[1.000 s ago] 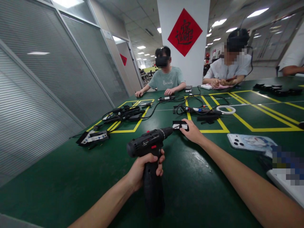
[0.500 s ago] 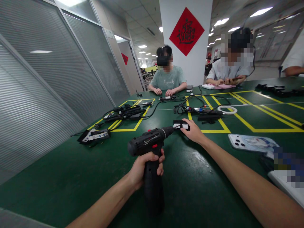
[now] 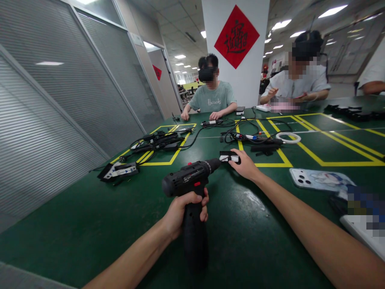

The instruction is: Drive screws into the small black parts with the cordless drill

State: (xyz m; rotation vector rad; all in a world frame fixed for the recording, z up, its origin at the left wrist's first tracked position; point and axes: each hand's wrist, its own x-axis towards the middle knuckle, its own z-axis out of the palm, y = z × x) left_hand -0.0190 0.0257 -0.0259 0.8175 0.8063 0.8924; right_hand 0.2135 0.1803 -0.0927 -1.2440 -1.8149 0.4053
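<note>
My left hand [image 3: 184, 210] is wrapped round the grip of a black cordless screwdriver [image 3: 189, 188], held upright with its nose pointing away to the right. The nose meets a small black and white part [image 3: 229, 157] lying on the green table [image 3: 90, 224]. My right hand [image 3: 246, 165] reaches out across the table and holds that part at its right end, fingers closed on it.
A phone [image 3: 315, 179] in a patterned case lies to the right. Black cables and parts [image 3: 156, 142] sit in yellow-taped boxes further off, another black and white part [image 3: 118, 171] at left. Two people sit at the table's far side. A white ring [image 3: 288, 138] lies beyond.
Both hands and the screwdriver stay almost where they were. The view has drifted slightly. The people across the table have shifted their hands.
</note>
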